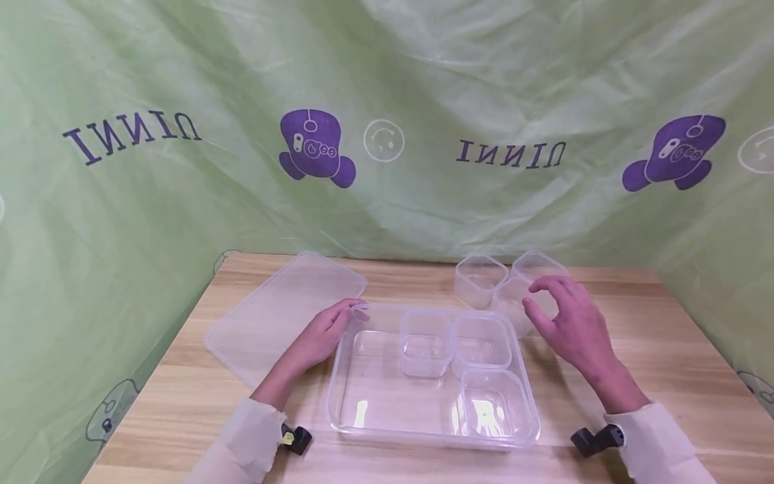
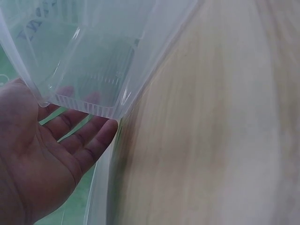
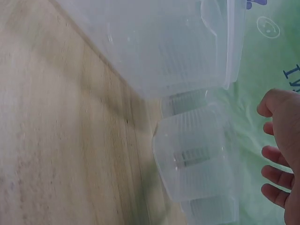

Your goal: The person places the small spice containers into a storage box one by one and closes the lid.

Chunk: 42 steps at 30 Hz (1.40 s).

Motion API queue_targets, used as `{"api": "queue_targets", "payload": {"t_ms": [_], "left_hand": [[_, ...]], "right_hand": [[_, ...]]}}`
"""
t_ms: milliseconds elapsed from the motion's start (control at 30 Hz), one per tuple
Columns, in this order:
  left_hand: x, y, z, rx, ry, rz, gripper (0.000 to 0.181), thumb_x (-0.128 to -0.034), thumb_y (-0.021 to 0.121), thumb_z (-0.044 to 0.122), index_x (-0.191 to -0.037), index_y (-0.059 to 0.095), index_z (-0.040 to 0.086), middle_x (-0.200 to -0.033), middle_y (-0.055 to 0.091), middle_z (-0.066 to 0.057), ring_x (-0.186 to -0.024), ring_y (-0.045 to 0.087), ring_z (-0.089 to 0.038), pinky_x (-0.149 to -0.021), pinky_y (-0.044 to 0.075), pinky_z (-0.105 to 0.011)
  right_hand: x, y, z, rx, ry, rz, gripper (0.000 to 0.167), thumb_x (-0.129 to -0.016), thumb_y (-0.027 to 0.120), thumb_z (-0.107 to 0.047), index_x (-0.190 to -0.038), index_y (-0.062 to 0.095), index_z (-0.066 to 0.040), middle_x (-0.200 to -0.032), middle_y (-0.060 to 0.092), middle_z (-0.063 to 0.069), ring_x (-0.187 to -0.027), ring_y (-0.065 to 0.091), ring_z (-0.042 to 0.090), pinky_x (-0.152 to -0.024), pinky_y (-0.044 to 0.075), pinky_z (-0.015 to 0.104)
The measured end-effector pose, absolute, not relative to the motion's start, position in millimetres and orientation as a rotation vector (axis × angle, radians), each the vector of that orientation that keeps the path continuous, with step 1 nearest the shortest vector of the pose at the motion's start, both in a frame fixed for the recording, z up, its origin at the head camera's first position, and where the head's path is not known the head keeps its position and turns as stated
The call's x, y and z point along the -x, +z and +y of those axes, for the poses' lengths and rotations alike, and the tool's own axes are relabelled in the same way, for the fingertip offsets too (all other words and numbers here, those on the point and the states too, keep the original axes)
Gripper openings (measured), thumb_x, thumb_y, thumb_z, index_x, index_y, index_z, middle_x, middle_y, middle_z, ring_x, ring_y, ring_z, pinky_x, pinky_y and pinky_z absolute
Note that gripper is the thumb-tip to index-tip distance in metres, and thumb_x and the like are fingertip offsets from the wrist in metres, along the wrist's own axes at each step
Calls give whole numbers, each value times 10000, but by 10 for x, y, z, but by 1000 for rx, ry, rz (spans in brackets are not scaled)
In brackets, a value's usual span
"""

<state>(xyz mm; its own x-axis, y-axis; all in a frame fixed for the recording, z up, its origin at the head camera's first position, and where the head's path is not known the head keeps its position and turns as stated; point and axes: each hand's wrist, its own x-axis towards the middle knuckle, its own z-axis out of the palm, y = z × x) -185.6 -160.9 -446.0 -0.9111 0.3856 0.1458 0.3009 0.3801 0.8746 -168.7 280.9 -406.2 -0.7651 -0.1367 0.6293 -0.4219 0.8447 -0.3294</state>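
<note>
A large clear plastic container point(image 1: 387, 410) sits in the middle of the table with three small clear cups inside: one at back centre point(image 1: 426, 366), one at back right point(image 1: 482, 346) and one at front right point(image 1: 492, 403). My left hand point(image 1: 326, 331) rests at its back left corner; the left wrist view shows loosely extended fingers point(image 2: 96, 145) against the outside wall. Three more small cups point(image 3: 194, 154) stand behind it to the right. Over the nearest of these, my right hand point(image 1: 573, 326) hovers with thumb and fingers spread apart and nothing between them.
A flat translucent lid point(image 1: 272, 312) lies left of the container, near the left arm. The wooden table point(image 1: 659, 376) ends at a green curtain point(image 1: 411, 215) behind. Each wrist carries a small black device point(image 1: 595, 440).
</note>
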Motion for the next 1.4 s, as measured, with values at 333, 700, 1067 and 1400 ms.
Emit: {"api": "queue_targets", "payload": {"t_ms": [333, 700, 1067, 1400], "left_hand": [[1839, -4440, -1606, -640, 1567, 2551, 374, -1140, 348, 190, -1375, 610, 64, -1164, 722, -87, -1260, 588, -315, -1132, 377, -494], [1844, -4430, -1610, -647, 1566, 2551, 381, -1140, 339, 186, -1382, 604, 56, -1172, 718, -93, -1250, 595, -309, -1129, 383, -493], [1859, -4439, -1607, -658, 1573, 2545, 383, -1140, 342, 192, -1377, 608, 55, -1169, 719, -95, -1256, 588, -315, -1132, 375, -501], [1843, -4444, -1607, -660, 1575, 2543, 383, -1139, 339, 191, -1376, 606, 50, -1176, 717, -101, -1253, 590, -317, -1133, 374, -504]], "right_hand": [[1697, -4104, 2916, -343, 608, -2524, 381, -879, 805, -254, -1192, 668, -85, -1234, 622, 203, -1079, 560, 459, -769, 452, 632], [1659, -4108, 2934, -287, 624, -2593, 403, -916, 781, -319, -1198, 635, -72, -1174, 620, 225, -961, 582, 408, -755, 457, 585], [1596, -4112, 2945, -244, 612, -2700, 475, -924, 766, -414, -1161, 584, -45, -1151, 599, 270, -953, 580, 449, -693, 467, 611], [1576, -4160, 2968, -282, 589, -2753, 451, -883, 813, -426, -1040, 582, -72, -1225, 589, 260, -1036, 596, 473, -708, 500, 638]]}}
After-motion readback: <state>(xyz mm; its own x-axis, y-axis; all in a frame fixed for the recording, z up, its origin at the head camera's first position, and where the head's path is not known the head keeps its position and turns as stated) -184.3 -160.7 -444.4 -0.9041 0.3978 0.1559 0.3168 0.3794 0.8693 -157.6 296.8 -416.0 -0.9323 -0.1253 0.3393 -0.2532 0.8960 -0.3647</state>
